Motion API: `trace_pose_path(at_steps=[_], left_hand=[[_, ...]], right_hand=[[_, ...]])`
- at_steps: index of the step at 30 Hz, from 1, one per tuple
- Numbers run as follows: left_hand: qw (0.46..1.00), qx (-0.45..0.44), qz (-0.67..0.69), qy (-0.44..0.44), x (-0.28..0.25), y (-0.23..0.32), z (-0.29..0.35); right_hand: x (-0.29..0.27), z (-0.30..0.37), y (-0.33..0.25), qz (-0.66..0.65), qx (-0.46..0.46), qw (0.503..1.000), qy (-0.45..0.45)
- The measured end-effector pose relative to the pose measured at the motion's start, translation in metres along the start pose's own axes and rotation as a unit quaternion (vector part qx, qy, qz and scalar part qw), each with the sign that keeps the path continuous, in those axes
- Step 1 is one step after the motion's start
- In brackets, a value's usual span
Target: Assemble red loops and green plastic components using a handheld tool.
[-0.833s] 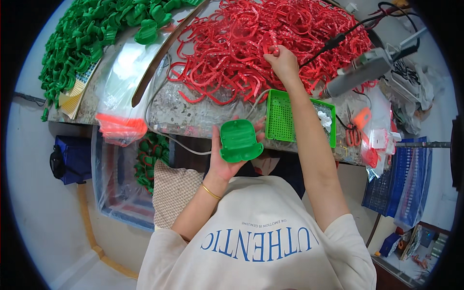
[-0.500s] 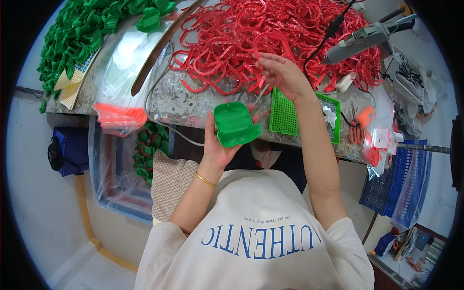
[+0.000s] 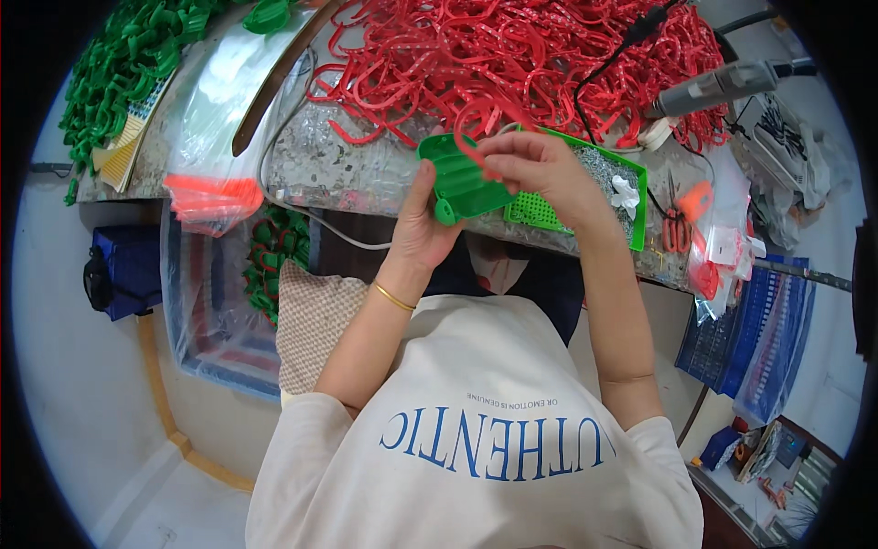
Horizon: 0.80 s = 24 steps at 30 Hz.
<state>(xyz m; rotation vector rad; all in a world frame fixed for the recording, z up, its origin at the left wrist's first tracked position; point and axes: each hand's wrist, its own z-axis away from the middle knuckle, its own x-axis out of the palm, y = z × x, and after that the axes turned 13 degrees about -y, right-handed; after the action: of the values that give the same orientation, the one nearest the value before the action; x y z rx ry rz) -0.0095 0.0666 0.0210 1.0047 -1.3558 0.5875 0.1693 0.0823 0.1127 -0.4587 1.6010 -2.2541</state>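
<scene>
My left hand (image 3: 423, 220) holds a green moulded plastic shell (image 3: 462, 174) above the table's near edge, hollow side up, with the thumb along its left side. A curved red plastic strap (image 3: 465, 135) is pinched between the thumb and fingers of my right hand (image 3: 541, 169). The strap's end is right at the shell's far right edge; whether the two touch is hard to tell, as my fingers cover that spot. Behind the hands lies a big heap of red straps (image 3: 540, 64) like the one I hold.
A green basket (image 3: 639, 215) with small metal bits stands right of my hands, beside orange-handled scissors (image 3: 677, 231). Green plastic parts (image 3: 119, 78) pile up far left, near clear plastic bags (image 3: 206, 137). A lined crate (image 3: 197, 302) with green pieces sits below the table. A grey tool (image 3: 704, 90) hangs upper right.
My right hand has drawn the red strap out of the heap and down toward the green shell. My left hand has raised and tilted the shell toward the strap.
</scene>
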Motion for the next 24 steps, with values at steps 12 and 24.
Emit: trace_pose_path(at_steps=[12,24], left_hand=[[0.998,0.032,0.034,-0.045,-0.022,-0.009,-0.01],[0.995,-0.015,0.082,-0.051,-0.008,0.001,-0.025]], right_hand=[[0.044,0.009,-0.015,0.383,-0.074,0.919,0.063],[0.004,-0.021,0.004,0.325,-0.088,0.931,0.139]])
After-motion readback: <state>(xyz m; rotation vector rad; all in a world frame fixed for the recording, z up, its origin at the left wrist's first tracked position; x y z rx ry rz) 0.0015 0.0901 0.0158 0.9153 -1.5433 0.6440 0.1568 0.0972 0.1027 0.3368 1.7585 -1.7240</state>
